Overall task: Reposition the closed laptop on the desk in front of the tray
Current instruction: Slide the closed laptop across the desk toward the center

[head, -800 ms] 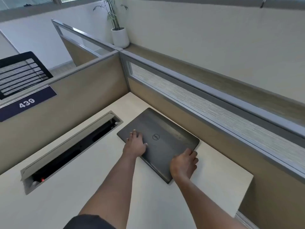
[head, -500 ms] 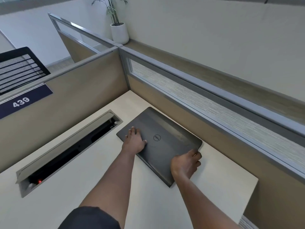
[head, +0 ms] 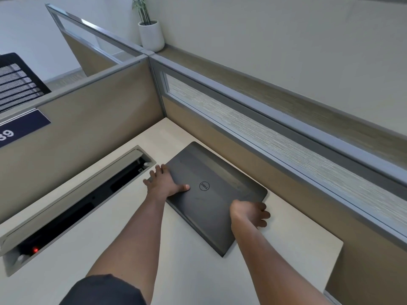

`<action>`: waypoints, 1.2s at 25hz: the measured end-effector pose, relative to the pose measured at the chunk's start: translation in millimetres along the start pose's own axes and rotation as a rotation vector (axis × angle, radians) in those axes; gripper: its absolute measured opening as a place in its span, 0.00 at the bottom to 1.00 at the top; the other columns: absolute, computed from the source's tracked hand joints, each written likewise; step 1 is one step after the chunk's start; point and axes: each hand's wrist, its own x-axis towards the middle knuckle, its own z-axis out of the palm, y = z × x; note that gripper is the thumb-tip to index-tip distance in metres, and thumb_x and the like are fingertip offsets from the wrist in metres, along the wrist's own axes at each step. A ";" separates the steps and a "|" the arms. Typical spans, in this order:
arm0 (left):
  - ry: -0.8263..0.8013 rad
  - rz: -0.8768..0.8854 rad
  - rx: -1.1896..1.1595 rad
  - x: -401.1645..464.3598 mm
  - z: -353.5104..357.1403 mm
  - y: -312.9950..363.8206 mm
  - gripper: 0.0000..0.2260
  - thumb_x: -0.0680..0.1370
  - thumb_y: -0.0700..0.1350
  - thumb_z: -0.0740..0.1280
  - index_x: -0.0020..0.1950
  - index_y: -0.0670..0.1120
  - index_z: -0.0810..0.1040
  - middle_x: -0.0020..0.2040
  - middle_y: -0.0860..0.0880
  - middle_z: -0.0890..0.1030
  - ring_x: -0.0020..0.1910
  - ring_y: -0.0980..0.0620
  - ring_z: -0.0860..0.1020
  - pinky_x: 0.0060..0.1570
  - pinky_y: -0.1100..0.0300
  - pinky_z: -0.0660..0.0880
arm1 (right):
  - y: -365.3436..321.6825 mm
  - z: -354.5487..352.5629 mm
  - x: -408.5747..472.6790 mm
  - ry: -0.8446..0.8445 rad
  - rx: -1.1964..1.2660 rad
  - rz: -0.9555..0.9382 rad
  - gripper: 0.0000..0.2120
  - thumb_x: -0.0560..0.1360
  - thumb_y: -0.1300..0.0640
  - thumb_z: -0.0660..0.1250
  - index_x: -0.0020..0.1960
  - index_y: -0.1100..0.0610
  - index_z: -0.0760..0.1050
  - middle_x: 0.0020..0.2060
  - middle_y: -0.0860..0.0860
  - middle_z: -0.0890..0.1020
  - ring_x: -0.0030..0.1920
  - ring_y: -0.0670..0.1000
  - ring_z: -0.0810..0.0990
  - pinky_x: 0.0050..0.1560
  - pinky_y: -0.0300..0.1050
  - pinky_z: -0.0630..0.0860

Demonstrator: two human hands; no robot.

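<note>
Laptop [head: 217, 194], closed and dark with a round logo on its lid, is laid flat on the pale table [head: 198, 278], set at an angle to the table's edges and close against the partition [head: 286, 148] on the far side of both hands. The left hand [head: 164, 184] is spread flat over the laptop's left corner, palm down, fingers splayed past the edge toward the tray and thumb stretched out toward the logo; nothing is gripped, the lid is only pressed upon. This flat hold seems meant to pin or steer that corner, so that the laptop can be slid or pivoted without being lifted. The right hand [head: 250, 213] is curled over the laptop's right edge, near the corner, with the fingers bent down beyond the edge; whether they reach underneath cannot be told. That hooked hold is judged suited to pulling or turning that end.

The tray [head: 72, 208], a long recessed cable trough with its flap raised and a small red light [head: 35, 249] inside, is sunk into the table just beyond the left hand's fingertips and stretches away to that hand's left. The laptop's near-left corner is placed just beside the tray's end, apart from it.

By the task, the laptop is still to be brought round in front of the tray; as it lies, it is beside the tray's end rather than before it, so the repositioning is judged unfinished.
</note>
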 end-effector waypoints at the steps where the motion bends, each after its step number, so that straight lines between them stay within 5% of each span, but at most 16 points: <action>1: -0.007 -0.017 -0.026 1.9 -0.8 -1.0 0.60 0.60 0.70 0.74 0.80 0.42 0.50 0.80 0.44 0.56 0.78 0.40 0.56 0.71 0.34 0.59 | -0.2 -0.7 4.0 0.002 0.018 0.017 0.26 0.69 0.61 0.69 0.62 0.65 0.62 0.64 0.63 0.66 0.62 0.65 0.67 0.56 0.55 0.72; 10: 0.000 -0.101 -0.167 8.6 -7.2 1.6 0.54 0.56 0.65 0.81 0.73 0.41 0.63 0.72 0.40 0.66 0.72 0.39 0.65 0.64 0.42 0.70 | 8.9 -14.9 28.1 -0.066 0.183 0.056 0.30 0.65 0.54 0.77 0.61 0.64 0.68 0.62 0.62 0.73 0.59 0.64 0.75 0.48 0.52 0.73; 17: 0.016 -0.124 -0.166 8.8 -9.6 2.5 0.51 0.60 0.63 0.81 0.73 0.40 0.63 0.73 0.40 0.66 0.72 0.39 0.65 0.62 0.40 0.70 | 10.2 -20.5 34.5 -0.082 0.237 0.054 0.26 0.65 0.54 0.76 0.57 0.65 0.71 0.59 0.62 0.77 0.56 0.64 0.78 0.54 0.55 0.79; 22: 0.006 -0.140 -0.199 12.0 -10.2 -5.0 0.53 0.59 0.62 0.81 0.73 0.38 0.63 0.73 0.39 0.66 0.72 0.38 0.64 0.68 0.42 0.68 | 11.8 -20.7 36.3 -0.088 0.240 0.027 0.23 0.65 0.54 0.76 0.49 0.61 0.66 0.58 0.62 0.77 0.56 0.63 0.78 0.47 0.53 0.77; 30: -0.002 -0.282 -0.311 -23.2 -4.1 -35.0 0.58 0.57 0.63 0.82 0.75 0.37 0.57 0.71 0.40 0.66 0.71 0.37 0.64 0.65 0.40 0.70 | 23.2 -14.5 41.2 -0.196 0.331 -0.081 0.18 0.63 0.57 0.73 0.51 0.63 0.78 0.54 0.60 0.81 0.54 0.63 0.79 0.51 0.52 0.80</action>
